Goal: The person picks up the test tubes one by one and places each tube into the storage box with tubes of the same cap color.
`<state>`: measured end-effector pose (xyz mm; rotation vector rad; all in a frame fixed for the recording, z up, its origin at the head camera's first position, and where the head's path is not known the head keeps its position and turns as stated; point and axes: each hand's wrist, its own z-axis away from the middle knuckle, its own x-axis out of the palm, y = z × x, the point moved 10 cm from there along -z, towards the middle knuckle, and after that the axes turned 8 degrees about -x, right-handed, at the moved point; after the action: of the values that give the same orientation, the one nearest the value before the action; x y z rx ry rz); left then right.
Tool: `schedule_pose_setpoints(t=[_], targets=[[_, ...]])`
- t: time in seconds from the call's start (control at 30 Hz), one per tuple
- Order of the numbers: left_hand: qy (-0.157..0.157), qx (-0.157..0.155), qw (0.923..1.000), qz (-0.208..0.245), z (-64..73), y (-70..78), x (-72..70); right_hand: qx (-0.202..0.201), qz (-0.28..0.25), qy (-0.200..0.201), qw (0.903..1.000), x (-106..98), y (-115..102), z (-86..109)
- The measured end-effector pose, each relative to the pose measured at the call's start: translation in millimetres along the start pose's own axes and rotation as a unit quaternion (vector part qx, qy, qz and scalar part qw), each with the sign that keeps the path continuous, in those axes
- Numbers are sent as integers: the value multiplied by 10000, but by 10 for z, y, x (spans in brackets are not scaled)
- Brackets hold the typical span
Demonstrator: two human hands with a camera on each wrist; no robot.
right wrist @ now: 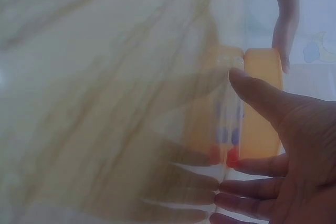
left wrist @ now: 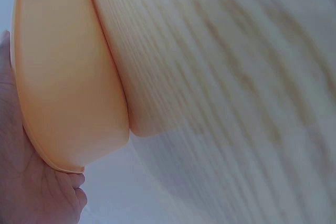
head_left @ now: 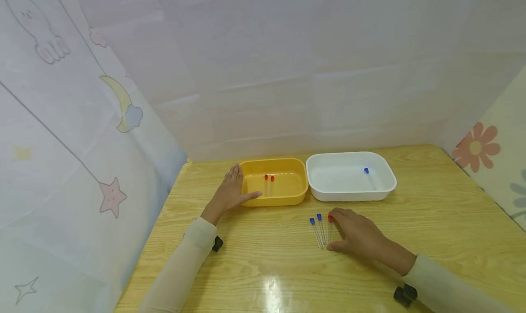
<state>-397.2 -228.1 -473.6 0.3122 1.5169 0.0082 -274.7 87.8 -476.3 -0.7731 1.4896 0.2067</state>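
Observation:
My left hand (head_left: 231, 193) rests on the left end of the yellow tray (head_left: 274, 202), fingers along the side and thumb over the front rim. Two red-capped test tubes (head_left: 266, 177) lie in that tray. On the table, my right hand (head_left: 361, 235) pinches a red-capped test tube (head_left: 330, 219) lengthwise, index finger at the cap and thumb at the other end. In the right wrist view the red cap (right wrist: 232, 157) meets the index fingertip. Just left of it lie two blue-capped test tubes (head_left: 319, 218), side by side.
Touching the yellow tray on its right is a white tray (head_left: 349, 196), with one blue-capped test tube (head_left: 366, 171) inside. Both stand on a wood-grain table (head_left: 246, 262) near its back edge. A pale cloth backdrop (head_left: 255, 84) hangs behind.

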Motion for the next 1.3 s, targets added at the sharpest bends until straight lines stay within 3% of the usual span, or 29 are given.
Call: schedule_pose_setpoints(t=[0.37, 0.8, 1.03, 1.3], targets=[[-14, -6, 10000, 36, 7, -3, -4, 49, -216, 31, 9997, -27, 20, -19], [-20, -36, 10000, 41, 7, 5, -10, -225, -201, 124, 9995, -140, -107, -90], [-5, -42, 10000, 45, 27, 4, -21, -153, -448, 64, 9989, -183, -142, -131], [24, -36, 10000, 31, 16, -11, -5, -287, -447, 227, 9983, -342, -217, -184]])
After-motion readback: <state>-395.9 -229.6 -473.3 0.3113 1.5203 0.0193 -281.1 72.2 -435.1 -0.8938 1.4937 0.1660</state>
